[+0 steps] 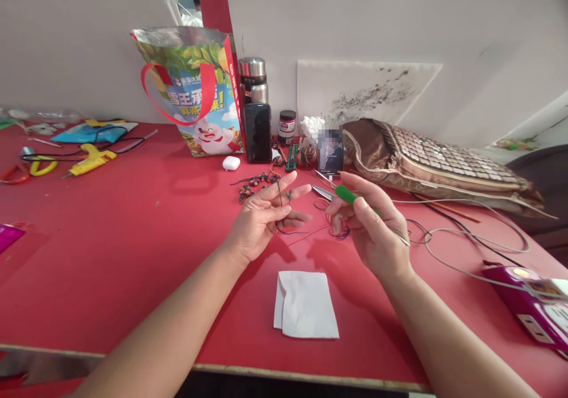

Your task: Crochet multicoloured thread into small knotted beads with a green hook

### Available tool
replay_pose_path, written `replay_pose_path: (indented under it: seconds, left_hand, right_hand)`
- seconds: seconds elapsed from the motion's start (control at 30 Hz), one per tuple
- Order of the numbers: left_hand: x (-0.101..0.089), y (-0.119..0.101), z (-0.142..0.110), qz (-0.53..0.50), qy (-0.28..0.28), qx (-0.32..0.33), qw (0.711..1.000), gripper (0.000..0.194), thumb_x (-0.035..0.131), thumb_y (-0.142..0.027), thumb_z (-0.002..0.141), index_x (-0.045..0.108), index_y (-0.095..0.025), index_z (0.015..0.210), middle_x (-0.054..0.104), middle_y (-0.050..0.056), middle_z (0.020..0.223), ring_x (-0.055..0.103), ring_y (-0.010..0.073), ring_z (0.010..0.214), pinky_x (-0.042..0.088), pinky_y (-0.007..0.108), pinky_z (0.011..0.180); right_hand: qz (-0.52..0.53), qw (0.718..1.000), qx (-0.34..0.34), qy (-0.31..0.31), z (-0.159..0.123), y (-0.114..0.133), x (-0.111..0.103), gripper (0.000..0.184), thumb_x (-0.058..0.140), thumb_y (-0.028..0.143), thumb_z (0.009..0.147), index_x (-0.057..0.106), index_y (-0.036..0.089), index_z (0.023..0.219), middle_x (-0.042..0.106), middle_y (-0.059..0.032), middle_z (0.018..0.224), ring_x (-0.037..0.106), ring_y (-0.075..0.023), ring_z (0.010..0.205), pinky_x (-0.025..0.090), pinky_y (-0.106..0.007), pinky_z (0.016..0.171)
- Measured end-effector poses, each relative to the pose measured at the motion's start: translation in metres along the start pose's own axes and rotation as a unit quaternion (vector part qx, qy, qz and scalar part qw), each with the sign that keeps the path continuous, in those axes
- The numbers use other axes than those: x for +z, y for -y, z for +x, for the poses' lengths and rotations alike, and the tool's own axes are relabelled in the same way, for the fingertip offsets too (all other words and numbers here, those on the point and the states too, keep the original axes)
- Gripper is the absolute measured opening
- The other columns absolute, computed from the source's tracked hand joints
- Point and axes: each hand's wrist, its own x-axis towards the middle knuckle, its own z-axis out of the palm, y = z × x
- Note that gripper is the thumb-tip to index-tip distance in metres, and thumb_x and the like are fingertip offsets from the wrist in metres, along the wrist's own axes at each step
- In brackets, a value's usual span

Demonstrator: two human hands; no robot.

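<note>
Thread (pixel 279 196), thin and dark, was looped round the raised fingers of the left hand (pixel 252 226), above the red worktop (pixel 133 238). Its index and middle fingers were spread apart, while the thumb was folded across, apparently pinching the thread against another finger. A loose tail trailed below towards the right. The right hand (pixel 386 250) pinched a green-handled tool (pixel 345 194) between thumb and forefinger, the other fingers curled in, and was apart from the loops.

The work seemed to be at the stage of holding loops open and tensioned. The next move called for keeping them from slipping, and probably for turning the tool, since its green end faced the left hand and its thin metal part came out on the far side of the right palm.

Blur softened the right fingers, and the metal tip was too small to make out. Where the thread crossed behind the left fingers was hidden. Beyond the hands, scissors (pixel 323 193) were partly covered, and a coloured thread tangle (pixel 339 231) lay partly behind the right fingers
</note>
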Motion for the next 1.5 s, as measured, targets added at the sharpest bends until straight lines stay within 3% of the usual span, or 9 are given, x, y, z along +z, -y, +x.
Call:
replay_pose_path:
  seconds: [0.17,0.3,0.47,0.7,1.13,1.5]
  left_hand:
    - [0.003,-0.002,-0.002,0.009,-0.017,0.025,1.000,0.032,0.078,-0.010,0.087,0.088,-0.027,0.112,0.068,0.007,0.156,0.084,0.0156,0.084,0.067,0.023,0.079]
    - [-0.002,-0.004,0.000,-0.006,-0.002,0.009,1.000,0.049,0.077,-0.007,0.086,0.083,-0.032,0.128,0.070,0.007,0.154,0.085,0.0172,0.084,0.068,0.022,0.076]
    - [-0.007,-0.008,0.002,-0.042,0.025,-0.037,0.998,0.052,0.074,-0.003,0.085,0.080,-0.026,0.131,0.077,0.011,0.144,0.085,0.0175,0.080,0.067,0.020,0.070]
    - [-0.002,-0.015,-0.001,-0.077,0.077,-0.085,0.990,0.048,0.070,-0.001,0.087,0.080,-0.020,0.129,0.078,0.013,0.140,0.083,0.0119,0.074,0.061,0.011,0.063]
    - [0.000,-0.011,0.000,-0.064,0.088,-0.094,0.990,0.045,0.073,0.000,0.085,0.084,-0.022,0.123,0.082,0.012,0.132,0.084,0.0181,0.070,0.063,0.018,0.059]
    - [0.000,-0.012,-0.002,-0.068,0.132,-0.128,0.981,0.045,0.071,-0.004,0.082,0.086,-0.022,0.120,0.080,0.014,0.134,0.082,0.0151,0.066,0.058,0.015,0.054]
  right_hand:
    - [0.004,1.000,0.015,0.015,0.004,0.005,-0.002,0.025,0.088,0.039,0.090,0.086,0.029,0.113,0.083,-0.0043,0.086,0.069,-0.0169,0.059,0.058,-0.033,0.055]
    - [0.020,0.999,0.029,0.016,0.005,0.007,-0.002,0.018,0.091,0.040,0.087,0.090,0.026,0.099,0.083,-0.0046,0.076,0.067,-0.0142,0.051,0.053,-0.028,0.047]
    - [0.022,1.000,0.022,0.004,0.005,0.009,-0.003,0.019,0.090,0.042,0.089,0.090,0.026,0.100,0.083,-0.0057,0.077,0.067,-0.0138,0.051,0.053,-0.027,0.047]
    - [-0.037,0.998,0.014,0.040,0.003,0.001,-0.011,0.013,0.083,0.037,0.097,0.090,0.031,0.104,0.083,-0.0038,0.080,0.068,-0.0122,0.055,0.054,-0.026,0.052]
    - [-0.099,0.995,0.022,0.011,0.000,0.004,-0.007,0.010,0.082,0.032,0.095,0.090,0.028,0.099,0.081,-0.0026,0.076,0.065,-0.0122,0.053,0.054,-0.027,0.052]
    - [0.042,0.990,0.126,0.041,0.010,0.006,-0.004,0.021,0.090,0.042,0.082,0.089,0.021,0.084,0.078,-0.0045,0.063,0.055,-0.0133,0.043,0.043,-0.030,0.044]
